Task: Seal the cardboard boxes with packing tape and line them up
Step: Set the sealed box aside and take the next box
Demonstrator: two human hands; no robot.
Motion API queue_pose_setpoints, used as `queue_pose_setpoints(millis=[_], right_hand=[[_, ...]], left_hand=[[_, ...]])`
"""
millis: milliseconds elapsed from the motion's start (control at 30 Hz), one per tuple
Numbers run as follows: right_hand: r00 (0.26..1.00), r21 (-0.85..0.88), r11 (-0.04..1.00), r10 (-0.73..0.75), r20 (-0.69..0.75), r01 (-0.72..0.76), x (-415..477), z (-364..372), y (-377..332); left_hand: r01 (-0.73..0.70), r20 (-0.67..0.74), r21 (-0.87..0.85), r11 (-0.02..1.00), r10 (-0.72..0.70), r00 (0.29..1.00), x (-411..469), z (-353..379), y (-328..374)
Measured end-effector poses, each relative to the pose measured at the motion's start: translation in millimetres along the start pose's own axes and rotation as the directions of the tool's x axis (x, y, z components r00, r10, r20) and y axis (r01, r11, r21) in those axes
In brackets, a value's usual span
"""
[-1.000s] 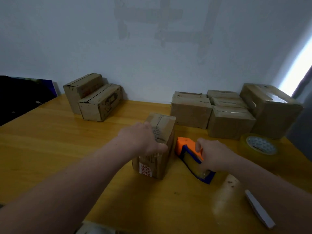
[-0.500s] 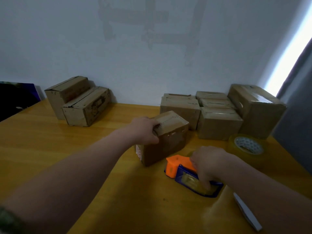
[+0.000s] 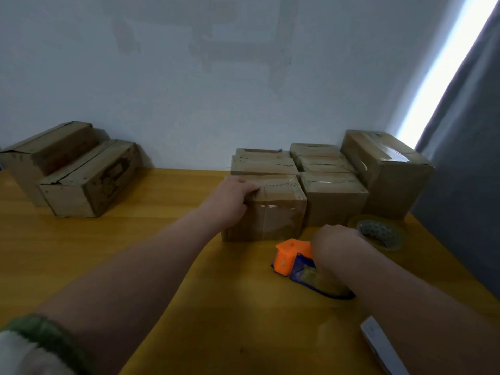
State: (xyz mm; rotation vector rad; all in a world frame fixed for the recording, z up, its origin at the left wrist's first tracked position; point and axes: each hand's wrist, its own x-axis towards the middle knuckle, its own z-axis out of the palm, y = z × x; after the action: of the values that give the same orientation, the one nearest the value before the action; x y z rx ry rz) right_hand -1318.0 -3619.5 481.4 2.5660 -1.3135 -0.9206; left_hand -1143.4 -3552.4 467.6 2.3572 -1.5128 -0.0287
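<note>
because the small cardboard box [image 3: 273,217] looks light and stiff, with glossy, maybe slippery tape over its top seam, it is probably best held at an upper corner, where the left hand [image 3: 235,194] now curls its fingers. it stands on the yellow wooden table [image 3: 135,253], close against the other taped boxes [image 3: 332,196] near the wall. the right hand [image 3: 335,244] grips the orange and blue plastic tape dispenser [image 3: 290,262], lying just in front of the box.
</note>
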Motion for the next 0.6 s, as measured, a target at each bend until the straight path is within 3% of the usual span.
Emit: queue_pose_setpoints(millis=[233, 467, 600], right_hand=[[0.999, 0.007, 1.0, -0.025, -0.03, 0.025, -7.2, -8.5, -5.4], [0.951, 0.011, 0.994, -0.105, -0.29, 0.112, -26.0, -20.9, -29.7], [0.851, 0.04, 0.967, -0.201, -0.485, 0.252, -30.5, -35.3, -64.4]], left_hand=[[-0.056, -0.033, 0.008, 0.998, 0.056, 0.998, 4.0, 5.8, -5.1], [-0.015, -0.088, 0.077, 0.997, 0.021, 0.996, -27.6, -19.2, -25.6], [0.073, -0.146, 0.146, 0.987, -0.052, 0.988, -55.6, -42.5, -68.6]])
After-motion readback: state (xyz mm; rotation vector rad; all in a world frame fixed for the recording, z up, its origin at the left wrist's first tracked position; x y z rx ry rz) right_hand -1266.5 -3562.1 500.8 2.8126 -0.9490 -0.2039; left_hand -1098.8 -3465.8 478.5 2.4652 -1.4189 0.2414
